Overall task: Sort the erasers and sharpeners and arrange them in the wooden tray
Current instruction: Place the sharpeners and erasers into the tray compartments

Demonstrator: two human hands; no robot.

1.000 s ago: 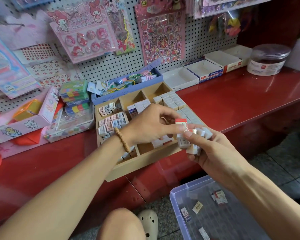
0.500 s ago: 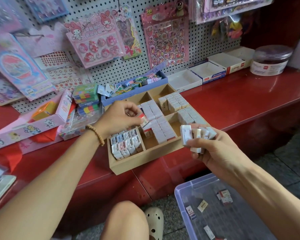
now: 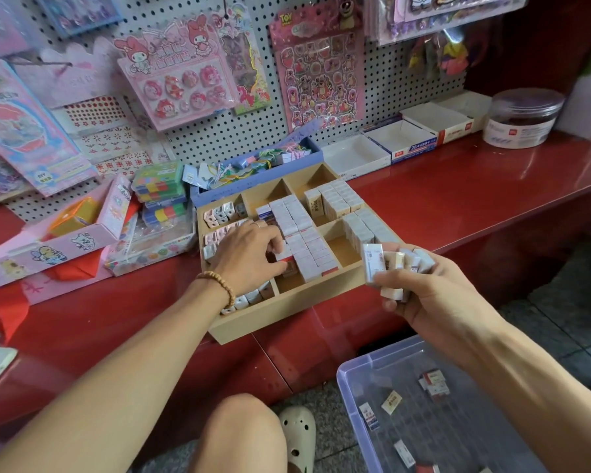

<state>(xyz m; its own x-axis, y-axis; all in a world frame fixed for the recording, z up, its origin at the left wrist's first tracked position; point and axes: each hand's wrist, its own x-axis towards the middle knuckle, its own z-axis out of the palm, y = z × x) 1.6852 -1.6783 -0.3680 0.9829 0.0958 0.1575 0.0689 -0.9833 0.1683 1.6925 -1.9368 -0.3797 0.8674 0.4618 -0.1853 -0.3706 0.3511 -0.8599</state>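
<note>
The wooden tray (image 3: 287, 310) sits on the red counter, split into several compartments. Rows of white wrapped erasers (image 3: 304, 233) fill its middle and right compartments, and small sharpeners (image 3: 220, 215) fill the left ones. My left hand (image 3: 249, 254) reaches into the tray's middle compartment and pinches a red-and-white eraser (image 3: 289, 262) at the near end of a row. My right hand (image 3: 420, 288) hovers off the tray's right front corner, gripping a bunch of erasers (image 3: 388, 264). Part of the sharpeners is hidden under my left wrist.
A clear plastic bin (image 3: 352, 380) on the floor at lower right holds several loose erasers (image 3: 434, 382). Behind the tray are a blue box (image 3: 253, 187), empty white cartons (image 3: 359, 158) and a round jar (image 3: 522, 117). Pink boxes and colourful packs lie at left. A pegboard of stickers stands behind.
My left hand took an eraser from the bunch in my right hand and carried it down into the tray's middle compartment. The right hand stayed beside the tray. The camera view shifted left.
</note>
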